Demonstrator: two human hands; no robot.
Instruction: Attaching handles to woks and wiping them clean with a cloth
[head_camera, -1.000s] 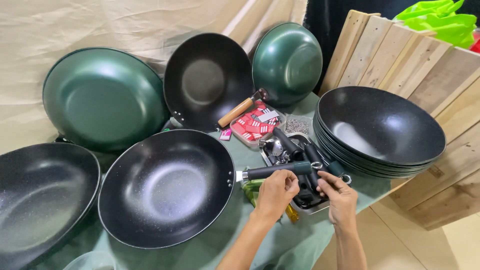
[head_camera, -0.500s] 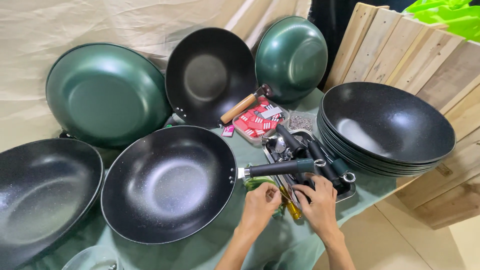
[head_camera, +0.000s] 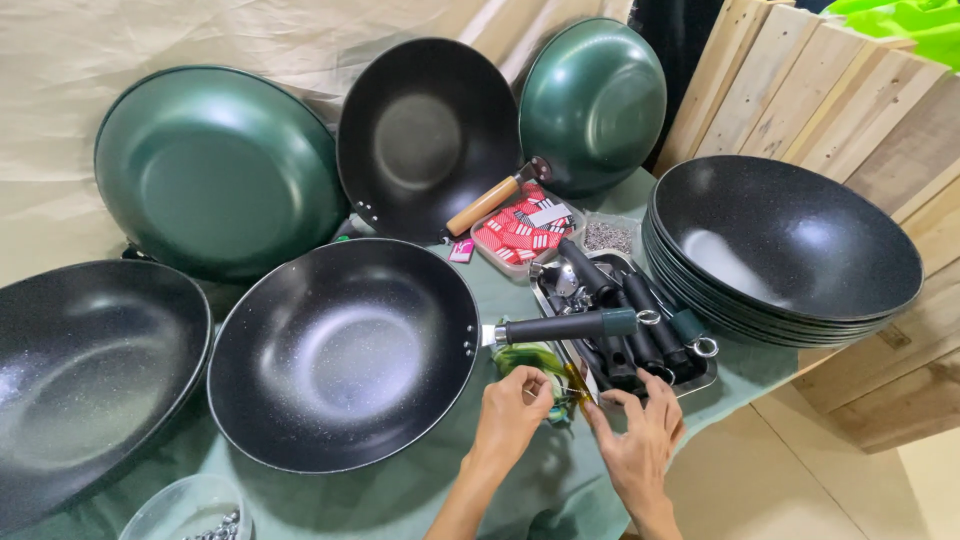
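Note:
A black speckled wok (head_camera: 345, 350) lies on the green cloth, its dark handle (head_camera: 570, 325) pointing right. Just below that handle, my left hand (head_camera: 510, 412) pinches the end of a yellow-handled screwdriver (head_camera: 576, 384) that lies beside a green packet (head_camera: 522, 358). My right hand (head_camera: 637, 440) hovers close on the right with fingers spread, its index fingertip at the screwdriver's other end. A metal tray (head_camera: 700, 378) of several loose black handles sits right behind both hands.
A stack of black woks (head_camera: 790, 250) stands at right against wooden slats (head_camera: 800, 90). Two green woks (head_camera: 220, 170) (head_camera: 595, 100) and a wooden-handled black wok (head_camera: 430, 130) lean at the back. Another black wok (head_camera: 80, 370) sits left, a red-piece box (head_camera: 520, 235) in the middle, a bowl of screws (head_camera: 190, 512) in front.
Both hands have left the wok's handle and dropped toward me, onto the screwdriver on the cloth. The wok has not moved.

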